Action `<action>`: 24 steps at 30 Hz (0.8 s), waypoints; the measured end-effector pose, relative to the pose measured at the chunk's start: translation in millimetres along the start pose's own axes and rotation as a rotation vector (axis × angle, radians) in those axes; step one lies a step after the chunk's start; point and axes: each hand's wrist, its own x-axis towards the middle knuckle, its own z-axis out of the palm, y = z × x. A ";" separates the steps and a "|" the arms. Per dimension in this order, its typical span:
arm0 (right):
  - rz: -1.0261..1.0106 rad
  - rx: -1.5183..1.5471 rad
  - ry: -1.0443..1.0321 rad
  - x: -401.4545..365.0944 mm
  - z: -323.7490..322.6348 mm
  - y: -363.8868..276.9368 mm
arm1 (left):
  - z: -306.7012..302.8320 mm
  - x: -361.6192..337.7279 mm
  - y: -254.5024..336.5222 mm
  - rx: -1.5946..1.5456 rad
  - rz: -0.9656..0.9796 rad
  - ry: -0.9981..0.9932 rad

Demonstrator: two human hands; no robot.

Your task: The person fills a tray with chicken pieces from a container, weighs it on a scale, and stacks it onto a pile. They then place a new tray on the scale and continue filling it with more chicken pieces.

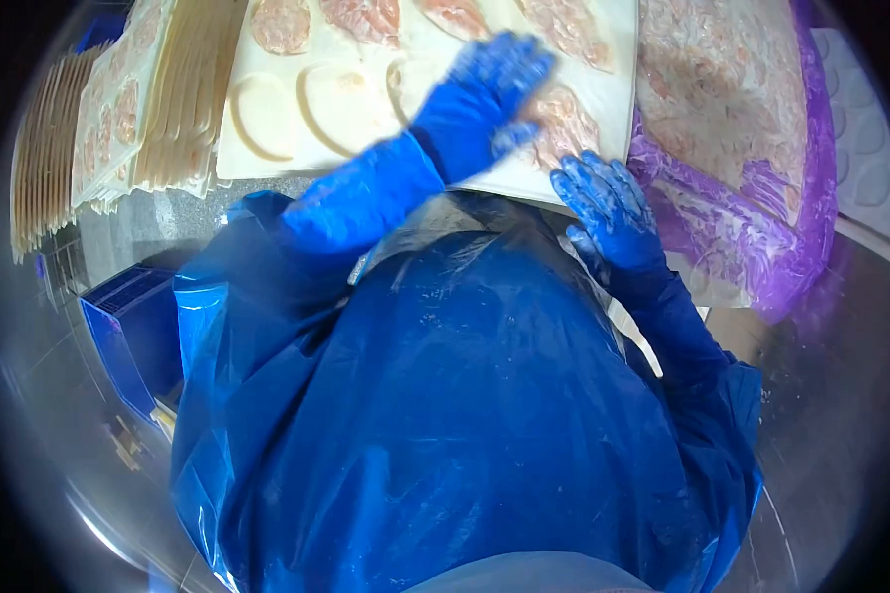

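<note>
My left hand (494,89), in a blue glove, is over the white moulded tray (252,163) with its fingers stretched out and thumb apart. Just beside its thumb, a pale pink raw meat piece (569,124) lies at the tray's near right corner. My right hand (608,208), its blue glove smeared white, rests flat and open at that corner, fingertips right by the same piece. More raw meat pieces (363,18) fill the tray's far row. Oval recesses (267,114) in the near row at left hold no meat.
At right stands a purple-lined container (811,148) of raw meat (722,89). Stacked trays (183,99) crowd the left, one tray (119,109) with meat on it. A blue crate (133,331) sits lower left; another moulded tray (860,119) is far right.
</note>
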 end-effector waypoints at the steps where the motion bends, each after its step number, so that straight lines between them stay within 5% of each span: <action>1: 0.001 0.008 0.013 -2.9 4.5 4.6 | -1.2 -2.3 17.2 -0.062 0.076 -0.103; 2: 0.001 0.018 0.026 -3.2 5.7 6.2 | -0.8 -1.9 34.3 0.247 0.176 -0.277; 8: 0.014 0.025 0.057 -1.7 -3.2 5.7 | -14.4 7.3 7.9 0.061 0.170 -0.148; 10: 0.014 0.055 0.099 7.3 -3.0 -3.9 | -16.2 14.2 20.5 -0.010 0.330 -0.239; 24: -0.068 -0.018 0.089 29.9 11.3 -10.9 | -12.7 0.1 -24.3 0.087 0.241 -0.183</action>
